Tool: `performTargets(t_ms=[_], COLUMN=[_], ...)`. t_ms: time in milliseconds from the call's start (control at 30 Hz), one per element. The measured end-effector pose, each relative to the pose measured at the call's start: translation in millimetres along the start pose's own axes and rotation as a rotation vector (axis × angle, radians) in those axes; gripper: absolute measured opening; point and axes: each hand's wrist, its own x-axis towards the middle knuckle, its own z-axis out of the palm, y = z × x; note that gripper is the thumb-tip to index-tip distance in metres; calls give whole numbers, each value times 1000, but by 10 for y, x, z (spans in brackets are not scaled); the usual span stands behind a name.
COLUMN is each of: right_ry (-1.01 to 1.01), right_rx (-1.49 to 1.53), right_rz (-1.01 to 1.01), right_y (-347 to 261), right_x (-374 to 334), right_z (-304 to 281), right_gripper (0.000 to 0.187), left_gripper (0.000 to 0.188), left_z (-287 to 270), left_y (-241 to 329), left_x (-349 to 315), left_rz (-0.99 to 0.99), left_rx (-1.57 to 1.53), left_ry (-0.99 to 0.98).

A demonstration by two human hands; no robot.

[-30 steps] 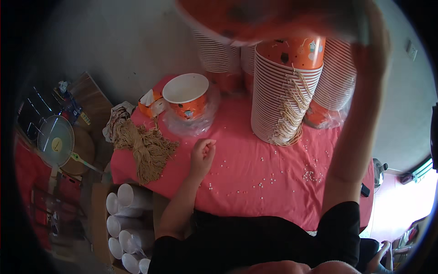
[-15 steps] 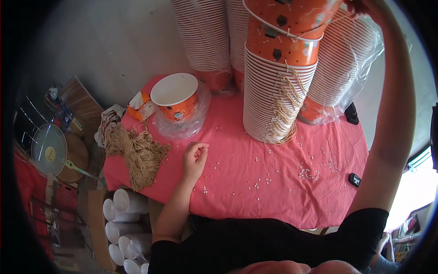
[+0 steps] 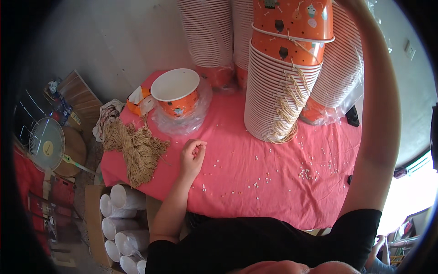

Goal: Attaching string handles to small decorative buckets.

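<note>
My left hand (image 3: 193, 155) rests on the pink cloth with its fingers curled in, and nothing shows in them. My right arm (image 3: 378, 105) reaches up past the top edge, so the hand itself is out of sight. Beside that arm stands a tall stack of nested white-rimmed paper buckets (image 3: 269, 91) with twine handles (image 3: 289, 102) hanging down its side. At its top is an orange printed bucket (image 3: 292, 20), cut off by the frame edge. A single open orange bucket (image 3: 175, 107) sits on crumpled clear plastic, beyond my left hand.
A bundle of tan twine (image 3: 137, 150) lies left of my left hand. Small white beads (image 3: 308, 173) are scattered over the pink cloth (image 3: 223, 182). More plastic-wrapped bucket stacks (image 3: 205, 36) stand behind. A carton (image 3: 94, 219) of white cups and a fan (image 3: 47, 144) are at the left.
My right hand, seen earlier at the top bucket's edge, has gone up out of the frame, and the arm has shifted left. The left hand stays curled in place. The view has shifted slightly.
</note>
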Motion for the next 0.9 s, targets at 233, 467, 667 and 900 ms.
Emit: performTargets(t_ms=[233, 467, 667, 900], right_ry=[-89, 18, 70, 374], right_rx=[-76, 22, 10, -279], right_rz=[20, -80, -180, -702], right_y=[343, 617, 636, -117], right_x=[-96, -400, -409, -925], right_z=[-52, 99, 167, 699], right_gripper=[45, 38, 36, 32], left_gripper=[7, 8, 9, 8], left_z=[18, 4, 5, -36], left_y=[55, 105, 41, -1], left_x=[9, 20, 20, -20], left_rz=[-2, 14, 21, 34], left_rx=[4, 29, -12, 38], left_ry=[-9, -23, 3, 23])
